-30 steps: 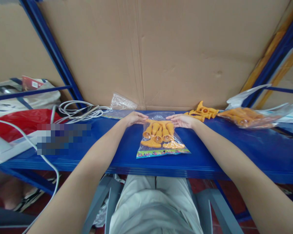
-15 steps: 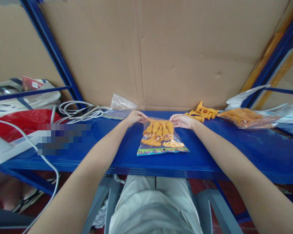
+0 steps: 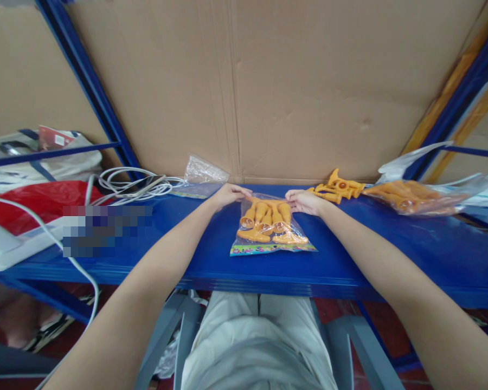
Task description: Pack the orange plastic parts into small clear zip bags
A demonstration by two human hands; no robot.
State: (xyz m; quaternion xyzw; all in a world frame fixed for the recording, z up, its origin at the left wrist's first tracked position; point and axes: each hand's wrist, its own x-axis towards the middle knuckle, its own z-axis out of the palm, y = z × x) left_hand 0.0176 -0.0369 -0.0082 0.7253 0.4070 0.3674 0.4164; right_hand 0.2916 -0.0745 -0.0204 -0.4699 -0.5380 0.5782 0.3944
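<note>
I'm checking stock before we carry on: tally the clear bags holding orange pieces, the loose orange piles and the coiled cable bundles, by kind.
Clear bags holding orange pieces: 2 (central bag, right-side bag)
Loose orange piles: 1 (orange pile)
Coiled cable bundles: 1 (white cable bundle)
Total: 4
The pile's single pieces overlap too much to count.

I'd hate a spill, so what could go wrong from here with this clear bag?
Perhaps three things. The left hand and right hand pinch the far corners of the clear bag, so a hard pull might tear the plastic. I can't tell whether that edge is sealed; if not, the bagged orange pieces could slide out when tipped. And the loose orange pieces lie close to the right hand, which might knock them.
</note>
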